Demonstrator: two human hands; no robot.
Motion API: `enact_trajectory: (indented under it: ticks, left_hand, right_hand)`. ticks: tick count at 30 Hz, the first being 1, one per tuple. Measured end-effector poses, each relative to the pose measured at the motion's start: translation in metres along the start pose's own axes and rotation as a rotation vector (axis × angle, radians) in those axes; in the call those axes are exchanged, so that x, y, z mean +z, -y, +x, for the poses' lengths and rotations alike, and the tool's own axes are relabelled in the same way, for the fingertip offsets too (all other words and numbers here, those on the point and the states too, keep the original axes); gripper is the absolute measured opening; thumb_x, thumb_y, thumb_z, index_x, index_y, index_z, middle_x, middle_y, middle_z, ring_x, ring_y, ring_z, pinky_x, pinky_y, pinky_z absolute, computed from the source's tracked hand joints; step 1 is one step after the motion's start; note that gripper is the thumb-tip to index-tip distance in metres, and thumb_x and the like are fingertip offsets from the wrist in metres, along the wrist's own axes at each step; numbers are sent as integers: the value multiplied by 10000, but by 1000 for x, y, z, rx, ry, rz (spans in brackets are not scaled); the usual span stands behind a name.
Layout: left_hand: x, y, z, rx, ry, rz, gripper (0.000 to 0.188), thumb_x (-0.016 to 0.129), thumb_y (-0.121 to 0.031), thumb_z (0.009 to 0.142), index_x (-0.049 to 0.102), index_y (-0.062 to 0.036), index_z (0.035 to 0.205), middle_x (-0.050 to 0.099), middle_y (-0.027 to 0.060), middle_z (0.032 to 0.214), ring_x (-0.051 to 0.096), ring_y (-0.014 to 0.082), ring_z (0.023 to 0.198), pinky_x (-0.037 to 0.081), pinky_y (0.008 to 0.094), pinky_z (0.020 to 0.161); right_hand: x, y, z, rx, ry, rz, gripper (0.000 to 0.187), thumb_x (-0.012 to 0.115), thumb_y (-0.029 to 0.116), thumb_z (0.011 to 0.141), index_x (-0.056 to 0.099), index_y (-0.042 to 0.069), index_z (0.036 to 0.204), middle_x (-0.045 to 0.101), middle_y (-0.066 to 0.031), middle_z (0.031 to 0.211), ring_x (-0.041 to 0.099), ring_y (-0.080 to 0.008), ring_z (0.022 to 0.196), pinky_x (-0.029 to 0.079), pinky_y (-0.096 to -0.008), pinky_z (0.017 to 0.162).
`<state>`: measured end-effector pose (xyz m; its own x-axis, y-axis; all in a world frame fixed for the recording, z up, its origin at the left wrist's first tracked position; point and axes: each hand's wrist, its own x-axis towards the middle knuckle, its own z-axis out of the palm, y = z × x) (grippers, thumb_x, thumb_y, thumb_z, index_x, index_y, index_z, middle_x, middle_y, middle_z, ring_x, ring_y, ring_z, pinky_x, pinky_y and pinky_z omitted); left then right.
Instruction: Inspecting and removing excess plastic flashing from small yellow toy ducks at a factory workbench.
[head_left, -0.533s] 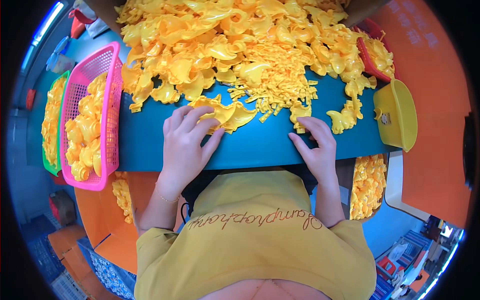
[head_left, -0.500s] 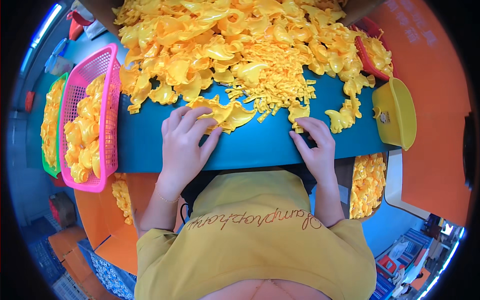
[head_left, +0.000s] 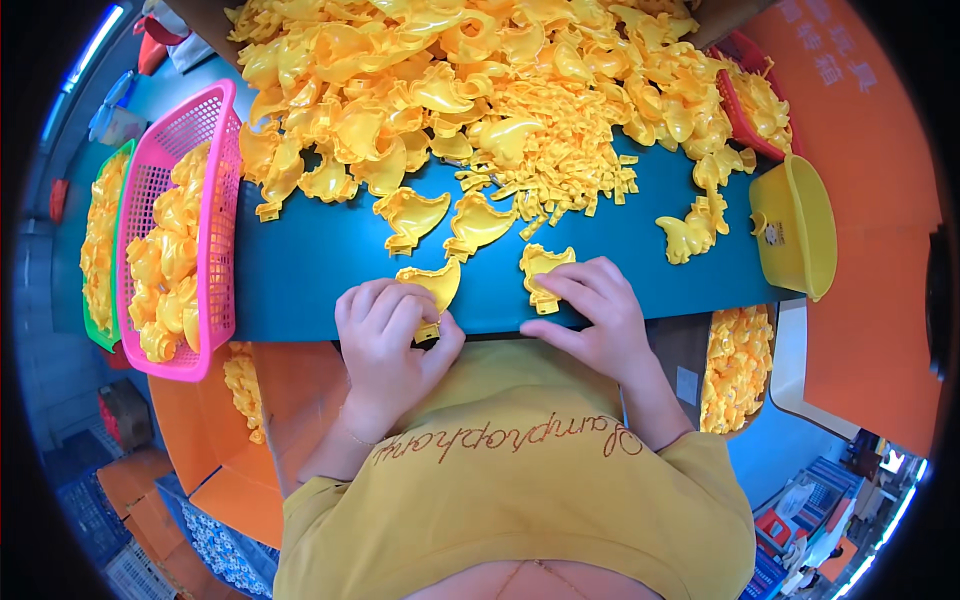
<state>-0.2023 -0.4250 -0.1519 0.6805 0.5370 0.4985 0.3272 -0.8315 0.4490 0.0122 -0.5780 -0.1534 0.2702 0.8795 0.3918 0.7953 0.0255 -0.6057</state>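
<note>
My left hand (head_left: 392,322) is curled at the near edge of the table, its fingers closed on the lower end of a curved, hollow yellow plastic shell piece (head_left: 440,280). Across from it, my right hand (head_left: 605,315) has its fingertips on a similar yellow shell piece (head_left: 541,262), with the thumb below that piece's near end. Just beyond my left hand lie two more yellow shell pieces, one at the left (head_left: 415,214) and one at the right (head_left: 481,222), hollow side up. Their exact kind cannot be made out.
A large heap of yellow shell pieces (head_left: 390,100) covers the far side, with small yellow pieces (head_left: 565,150) in front. Pink (head_left: 215,230) and green (head_left: 97,335) baskets of yellow parts stand left. A yellow bin (head_left: 812,230) and red basket (head_left: 738,125) stand right.
Both hands have come nearer my body and closer together, each bringing a shell piece to the table's near edge. Two shell pieces lie apart where my left hand was.
</note>
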Motion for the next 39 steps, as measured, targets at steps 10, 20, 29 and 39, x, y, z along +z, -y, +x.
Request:
enact_trajectory:
  ticks: [10, 20, 29, 39]
  left_hand:
    - [20, -5, -4, 64, 3, -55, 291, 895, -219, 746, 633, -159, 857, 695, -34, 906, 632, 221, 926, 455, 408, 887]
    - [0, 14, -5, -41, 87, -269, 836, 1004, -365, 609, 628, -112, 1312, 629, 128, 1373, 591, 282, 1164, 461, 420, 996]
    - [2, 21, -1, -55, 170, -237, 818, 993, -389, 630, 663, -104, 1322, 710, 43, 1310, 630, 254, 1021, 469, 375, 933]
    - [1, 23, 0, -89, 197, -254, 882, 992, -466, 590, 659, -113, 1327, 709, 31, 1265, 613, 239, 979, 451, 365, 888]
  right_hand:
    - [-17, -17, 81, 166, 144, -61, 194, 825, 173, 879, 794, 55, 1030, 740, -78, 942, 651, -209, 781, 494, -323, 659]
    - [2, -20, 85, 109, 96, -133, 124, 788, 115, 889, 747, 35, 975, 698, -73, 943, 657, -233, 875, 538, -335, 745]
    - [-7, 27, 73, 168, 321, 293, 201, 696, 22, 952, 690, 44, 1152, 637, -69, 976, 590, -181, 844, 479, -303, 715]
    - [8, 17, 83, -74, 494, -49, 270, 742, -26, 836, 742, 63, 1091, 652, -68, 986, 610, -299, 933, 513, -398, 808]
